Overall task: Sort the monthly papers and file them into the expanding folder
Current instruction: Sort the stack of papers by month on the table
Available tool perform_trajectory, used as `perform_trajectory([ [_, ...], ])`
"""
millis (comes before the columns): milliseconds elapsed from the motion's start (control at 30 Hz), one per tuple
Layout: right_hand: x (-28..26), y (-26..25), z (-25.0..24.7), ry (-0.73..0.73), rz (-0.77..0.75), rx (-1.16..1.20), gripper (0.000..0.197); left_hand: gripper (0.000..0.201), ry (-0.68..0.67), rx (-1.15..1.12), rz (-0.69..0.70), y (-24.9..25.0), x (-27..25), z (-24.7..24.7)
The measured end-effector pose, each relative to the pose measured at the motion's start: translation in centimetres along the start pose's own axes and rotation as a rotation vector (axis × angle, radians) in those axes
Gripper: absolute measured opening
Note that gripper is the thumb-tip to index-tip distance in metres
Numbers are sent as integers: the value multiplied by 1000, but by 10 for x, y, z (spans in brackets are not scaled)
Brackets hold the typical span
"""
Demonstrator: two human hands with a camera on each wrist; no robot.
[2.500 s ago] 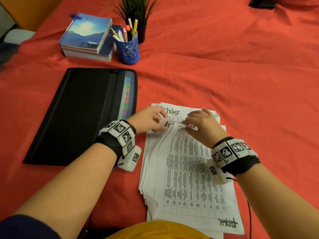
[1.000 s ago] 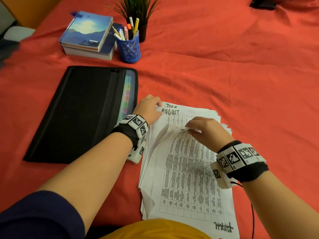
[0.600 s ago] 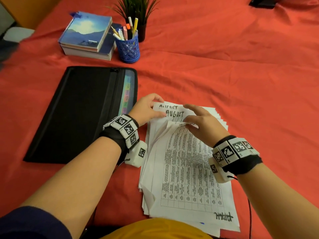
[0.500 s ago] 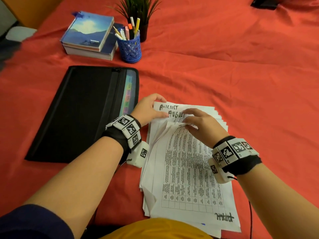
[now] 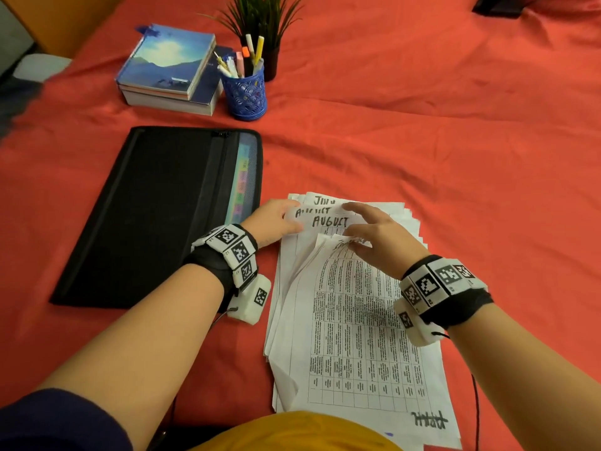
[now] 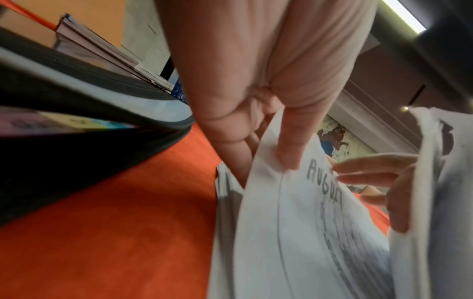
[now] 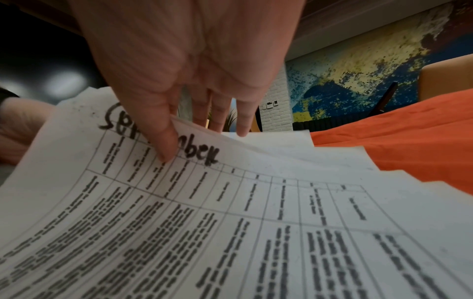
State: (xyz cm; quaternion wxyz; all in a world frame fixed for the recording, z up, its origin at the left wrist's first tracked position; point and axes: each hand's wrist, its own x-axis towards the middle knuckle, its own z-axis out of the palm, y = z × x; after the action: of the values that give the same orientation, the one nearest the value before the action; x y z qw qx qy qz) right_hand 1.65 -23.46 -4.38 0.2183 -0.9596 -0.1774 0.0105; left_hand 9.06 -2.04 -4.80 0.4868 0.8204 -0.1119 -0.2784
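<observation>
Wrists: both are wearing black bands carrying white blocks with black square markers.
Cable: a thin black one is trailing from the right band.
Sleeve: a navy one is showing.

White paper stack lies beside the black expanding folder.

It looks like an office or study corner. The surface is draped in a red cloth and carries a stack of books, a blue mesh pen cup and a small potted plant. Behind stand a white brick pillar and a blue-and-yellow painted wall.
</observation>
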Motion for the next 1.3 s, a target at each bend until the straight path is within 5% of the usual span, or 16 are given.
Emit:
perform_trajectory([
  [333, -8, -14, -16, 20, -85, 17, 23, 28, 120, -200, -50, 3, -2, 3],
  [500, -9, -18, -23, 0, 193, 133, 68, 31, -141, -165, -156, 14, -9, 7],
  [633, -5, -7, -19, 123, 54, -135, 33, 57, -345, -276, -232, 19, -6, 12],
  [700, -7, -2, -17, 85, 34, -119, 23, 48, -175, -189, -163, 18, -2, 10],
  [800, -10, -2, -16, -37, 73, 0, 18, 27, 104, 246, -33, 11, 12, 6],
  [933, -12, -5, -13, -39, 10, 13, 16, 49, -5, 616, -60, 5, 25, 14],
  [1133, -14, -1, -14, 15, 1, 11, 17, 5, 129, 438, 79, 11, 24, 9],
  [1300, -11, 1, -16, 82, 0, -57, 21, 16, 2, 76, 68, 22, 8, 1],
])
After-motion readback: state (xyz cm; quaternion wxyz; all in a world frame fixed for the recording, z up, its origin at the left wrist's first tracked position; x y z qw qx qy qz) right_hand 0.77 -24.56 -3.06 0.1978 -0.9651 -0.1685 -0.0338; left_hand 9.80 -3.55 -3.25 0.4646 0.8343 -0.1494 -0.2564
